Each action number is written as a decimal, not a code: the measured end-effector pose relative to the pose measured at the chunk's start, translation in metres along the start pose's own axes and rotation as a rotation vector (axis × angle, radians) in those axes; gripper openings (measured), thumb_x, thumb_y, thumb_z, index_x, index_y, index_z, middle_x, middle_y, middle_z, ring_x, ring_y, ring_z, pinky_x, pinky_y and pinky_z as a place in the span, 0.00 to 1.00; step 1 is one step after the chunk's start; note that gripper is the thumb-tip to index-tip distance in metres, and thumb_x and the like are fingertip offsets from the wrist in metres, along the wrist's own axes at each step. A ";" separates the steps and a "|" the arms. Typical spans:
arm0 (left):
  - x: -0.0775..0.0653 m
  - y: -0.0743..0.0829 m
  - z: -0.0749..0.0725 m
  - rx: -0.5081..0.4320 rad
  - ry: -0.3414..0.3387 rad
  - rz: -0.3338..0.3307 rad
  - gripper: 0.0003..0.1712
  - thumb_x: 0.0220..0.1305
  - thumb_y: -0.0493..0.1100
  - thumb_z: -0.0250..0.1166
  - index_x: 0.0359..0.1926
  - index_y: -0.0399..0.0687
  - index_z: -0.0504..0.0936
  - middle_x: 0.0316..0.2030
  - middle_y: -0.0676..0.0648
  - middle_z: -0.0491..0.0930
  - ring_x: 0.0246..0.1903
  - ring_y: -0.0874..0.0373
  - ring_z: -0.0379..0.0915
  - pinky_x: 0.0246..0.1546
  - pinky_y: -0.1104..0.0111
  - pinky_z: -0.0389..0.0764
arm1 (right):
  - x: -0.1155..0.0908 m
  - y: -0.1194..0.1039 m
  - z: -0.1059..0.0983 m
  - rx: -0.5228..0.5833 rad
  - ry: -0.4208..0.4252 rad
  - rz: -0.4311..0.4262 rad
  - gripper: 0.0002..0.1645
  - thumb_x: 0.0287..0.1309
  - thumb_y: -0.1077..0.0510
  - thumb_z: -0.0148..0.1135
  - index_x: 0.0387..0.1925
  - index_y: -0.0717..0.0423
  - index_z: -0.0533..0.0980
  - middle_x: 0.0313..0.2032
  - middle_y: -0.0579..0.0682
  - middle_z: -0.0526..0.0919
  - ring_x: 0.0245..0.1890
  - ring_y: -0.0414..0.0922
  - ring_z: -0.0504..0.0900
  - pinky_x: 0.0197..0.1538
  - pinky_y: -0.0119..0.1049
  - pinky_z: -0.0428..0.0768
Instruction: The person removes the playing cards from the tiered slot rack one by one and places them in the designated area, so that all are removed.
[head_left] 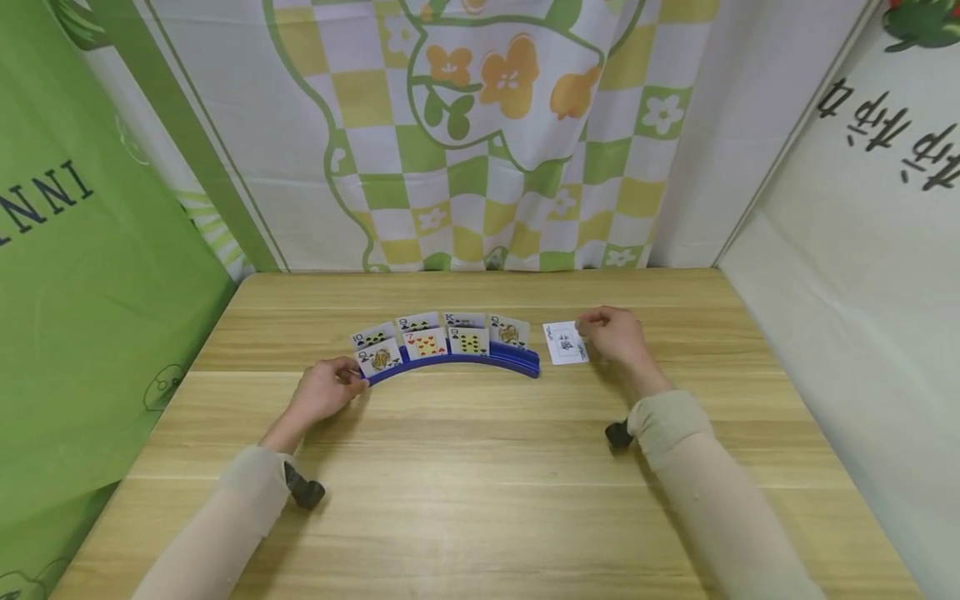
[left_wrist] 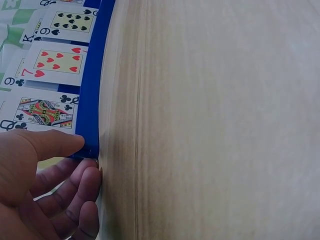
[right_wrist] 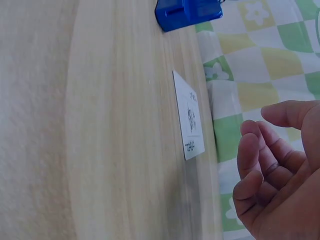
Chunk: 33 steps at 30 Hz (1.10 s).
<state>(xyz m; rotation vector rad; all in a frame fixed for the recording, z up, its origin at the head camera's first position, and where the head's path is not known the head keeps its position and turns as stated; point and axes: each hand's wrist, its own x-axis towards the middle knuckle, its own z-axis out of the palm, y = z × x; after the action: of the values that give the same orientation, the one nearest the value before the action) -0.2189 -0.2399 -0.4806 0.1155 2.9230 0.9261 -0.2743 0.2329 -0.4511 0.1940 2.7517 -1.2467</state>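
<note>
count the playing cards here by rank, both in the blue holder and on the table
Queens: 2
Nines: 2
King: 1
Ten: 1
Seven: 1
Joker, lying flat on the table: 1
Total: 8

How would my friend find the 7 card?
On the wooden table, find the curved blue rack. In its front row, the 7 stands between a queen and a 9; it's the only card there with red hearts.
</note>
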 end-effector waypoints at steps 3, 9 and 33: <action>0.000 0.000 0.000 -0.004 0.001 0.001 0.19 0.61 0.42 0.69 0.49 0.33 0.81 0.36 0.40 0.88 0.35 0.51 0.83 0.37 0.63 0.77 | -0.005 -0.003 0.000 0.002 -0.006 -0.011 0.19 0.68 0.49 0.56 0.53 0.55 0.78 0.48 0.58 0.83 0.46 0.52 0.79 0.46 0.38 0.75; -0.001 0.001 0.000 -0.014 -0.003 0.000 0.20 0.61 0.42 0.68 0.50 0.32 0.81 0.37 0.39 0.87 0.35 0.50 0.83 0.36 0.64 0.77 | -0.012 -0.008 0.001 0.026 -0.018 -0.036 0.19 0.67 0.49 0.57 0.52 0.56 0.79 0.47 0.58 0.84 0.42 0.50 0.80 0.43 0.36 0.77; -0.001 -0.002 0.002 -0.070 -0.016 -0.043 0.21 0.62 0.42 0.68 0.51 0.33 0.80 0.40 0.37 0.86 0.37 0.48 0.82 0.34 0.68 0.77 | -0.029 -0.030 0.006 0.079 -0.052 -0.117 0.18 0.67 0.48 0.59 0.51 0.54 0.79 0.45 0.57 0.85 0.38 0.49 0.82 0.37 0.36 0.78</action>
<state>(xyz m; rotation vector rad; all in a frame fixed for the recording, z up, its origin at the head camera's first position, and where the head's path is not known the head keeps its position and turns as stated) -0.2173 -0.2404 -0.4833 0.0559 2.8623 1.0151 -0.2505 0.2068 -0.4287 0.0075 2.7069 -1.3688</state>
